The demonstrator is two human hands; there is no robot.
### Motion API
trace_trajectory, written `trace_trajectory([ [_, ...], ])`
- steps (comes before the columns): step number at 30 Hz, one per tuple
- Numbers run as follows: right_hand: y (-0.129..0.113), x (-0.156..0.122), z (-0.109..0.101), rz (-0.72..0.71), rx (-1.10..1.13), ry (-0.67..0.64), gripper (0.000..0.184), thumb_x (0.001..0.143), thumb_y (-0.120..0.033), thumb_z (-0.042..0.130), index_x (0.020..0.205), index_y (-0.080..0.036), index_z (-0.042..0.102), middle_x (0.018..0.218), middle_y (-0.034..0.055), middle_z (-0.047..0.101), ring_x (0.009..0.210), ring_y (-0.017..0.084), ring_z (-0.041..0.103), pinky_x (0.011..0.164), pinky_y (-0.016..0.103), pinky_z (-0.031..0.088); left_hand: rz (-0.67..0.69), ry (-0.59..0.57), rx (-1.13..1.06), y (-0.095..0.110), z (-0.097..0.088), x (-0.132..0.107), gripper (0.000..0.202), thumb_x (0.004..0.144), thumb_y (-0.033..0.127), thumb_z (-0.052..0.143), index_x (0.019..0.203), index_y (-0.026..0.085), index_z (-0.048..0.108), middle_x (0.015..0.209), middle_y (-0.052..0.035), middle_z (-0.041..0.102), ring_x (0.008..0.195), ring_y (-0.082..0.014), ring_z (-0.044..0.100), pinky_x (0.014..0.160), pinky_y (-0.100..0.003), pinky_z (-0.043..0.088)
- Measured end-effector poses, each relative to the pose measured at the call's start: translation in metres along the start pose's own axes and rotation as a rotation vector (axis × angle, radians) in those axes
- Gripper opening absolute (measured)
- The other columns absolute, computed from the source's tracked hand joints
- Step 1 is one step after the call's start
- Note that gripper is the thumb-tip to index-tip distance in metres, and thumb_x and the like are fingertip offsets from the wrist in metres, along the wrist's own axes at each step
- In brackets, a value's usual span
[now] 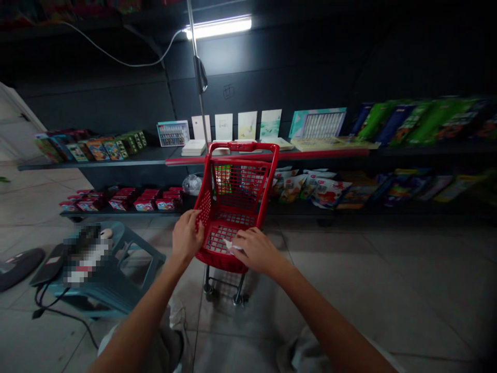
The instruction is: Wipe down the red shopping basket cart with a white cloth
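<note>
A small red plastic shopping cart with lattice sides stands upright in front of me, its handle towards the shelf. My left hand is at the near left edge of its basket, the fingers bent over the rim. Over the near right edge, my right hand is closed on a crumpled white tissue, which pokes out past the fingertips above the basket's grid floor. Through the grid I see the floor tiles. The fingers of my right hand partly cover the tissue.
A dark shelf behind the cart bears books, boxes and bagged snacks. A thin metal pole rises behind the cart handle. Left of me stands a blue-grey stool with a blurred-out item and trailing cables. My feet flank the cart.
</note>
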State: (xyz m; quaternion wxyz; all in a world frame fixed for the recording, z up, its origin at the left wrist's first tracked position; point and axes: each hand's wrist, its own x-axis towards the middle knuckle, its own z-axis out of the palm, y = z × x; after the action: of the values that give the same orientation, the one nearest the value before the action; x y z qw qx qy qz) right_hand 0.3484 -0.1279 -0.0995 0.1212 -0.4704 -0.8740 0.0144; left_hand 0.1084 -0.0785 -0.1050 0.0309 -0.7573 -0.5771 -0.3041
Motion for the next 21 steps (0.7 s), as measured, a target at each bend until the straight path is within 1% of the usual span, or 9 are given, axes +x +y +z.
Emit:
trace_trajectory([
  [1,-0.005,0.000,0.003,-0.006,-0.003,-0.007,0.036,0.104,-0.042,0.045,0.105,-0.019,0.073,0.110,0.0092,0.068,0.102,0.020,0.061,0.095,0.034,0.036,0.029,-0.031,-0.008,0.011,0.002,-0.009,0.038,0.100,0.031,0.042,0.133,0.022,0.061,0.135,-0.0091,0.065,0.124,-0.0223,0.060,0.107,-0.033,0.045],
  [3,-0.013,0.000,0.006,-0.008,-0.006,-0.025,0.034,0.102,-0.040,0.048,0.106,-0.018,0.073,0.113,0.0101,0.069,0.103,0.021,0.061,0.094,0.035,0.036,0.084,-0.183,-0.015,0.027,0.010,-0.024,0.039,0.103,0.036,0.038,0.129,0.023,0.063,0.123,-0.0094,0.071,0.107,-0.0216,0.068,0.089,-0.031,0.050],
  [4,-0.015,0.000,0.006,-0.006,-0.006,-0.032,0.031,0.101,-0.038,0.049,0.106,-0.018,0.073,0.113,0.0099,0.069,0.102,0.021,0.061,0.094,0.036,0.036,0.110,-0.268,0.007,0.033,0.014,-0.030,0.040,0.103,0.039,0.037,0.126,0.022,0.065,0.114,-0.0100,0.074,0.097,-0.0223,0.070,0.082,-0.031,0.050],
  [6,-0.014,-0.001,0.006,-0.012,-0.003,-0.038,0.026,0.099,-0.034,0.052,0.104,-0.019,0.073,0.110,0.0086,0.070,0.100,0.020,0.061,0.095,0.036,0.035,0.165,-0.415,0.081,0.037,0.023,-0.037,0.045,0.104,0.043,0.034,0.106,0.021,0.074,0.093,-0.0107,0.076,0.082,-0.0231,0.071,0.073,-0.031,0.047],
  [8,-0.007,-0.001,0.004,-0.021,0.002,-0.015,0.024,0.099,-0.033,0.054,0.100,-0.019,0.074,0.107,0.0072,0.070,0.099,0.020,0.061,0.098,0.037,0.033,0.230,-0.474,0.130,0.034,0.029,-0.040,0.055,0.105,0.044,0.031,0.083,0.020,0.075,0.080,-0.0108,0.075,0.073,-0.0220,0.069,0.069,-0.030,0.043],
  [10,0.005,-0.002,0.002,-0.005,0.005,0.040,0.025,0.100,-0.035,0.054,0.098,-0.019,0.074,0.105,0.0066,0.070,0.099,0.019,0.061,0.100,0.037,0.031,0.292,-0.455,0.130,0.028,0.032,-0.039,0.059,0.105,0.042,0.029,0.071,0.019,0.072,0.076,-0.0100,0.073,0.069,-0.0196,0.067,0.065,-0.029,0.039],
  [13,0.020,-0.001,0.002,0.028,0.023,0.107,0.025,0.101,-0.036,0.054,0.101,-0.019,0.074,0.106,0.0055,0.069,0.100,0.017,0.060,0.100,0.034,0.031,0.364,-0.407,0.109,0.015,0.031,-0.039,0.057,0.103,0.039,0.032,0.065,0.019,0.069,0.068,-0.0085,0.070,0.062,-0.0167,0.062,0.061,-0.028,0.034],
  [17,0.027,0.003,0.003,-0.011,0.015,0.148,0.021,0.101,-0.033,0.058,0.103,-0.020,0.073,0.107,0.0047,0.069,0.101,0.017,0.059,0.100,0.032,0.033,0.435,-0.366,0.079,-0.005,0.027,-0.039,0.054,0.102,0.037,0.035,0.059,0.018,0.063,0.062,-0.0073,0.065,0.056,-0.0141,0.056,0.058,-0.028,0.030],
  [21,0.034,0.003,-0.002,0.004,-0.014,0.254,0.019,0.100,-0.031,0.059,0.106,-0.020,0.072,0.114,0.0056,0.068,0.106,0.019,0.057,0.101,0.033,0.035,0.519,-0.350,0.029,-0.023,0.021,-0.039,0.048,0.100,0.032,0.037,0.059,0.019,0.058,0.059,-0.0051,0.062,0.056,-0.0130,0.053,0.058,-0.028,0.030],
])
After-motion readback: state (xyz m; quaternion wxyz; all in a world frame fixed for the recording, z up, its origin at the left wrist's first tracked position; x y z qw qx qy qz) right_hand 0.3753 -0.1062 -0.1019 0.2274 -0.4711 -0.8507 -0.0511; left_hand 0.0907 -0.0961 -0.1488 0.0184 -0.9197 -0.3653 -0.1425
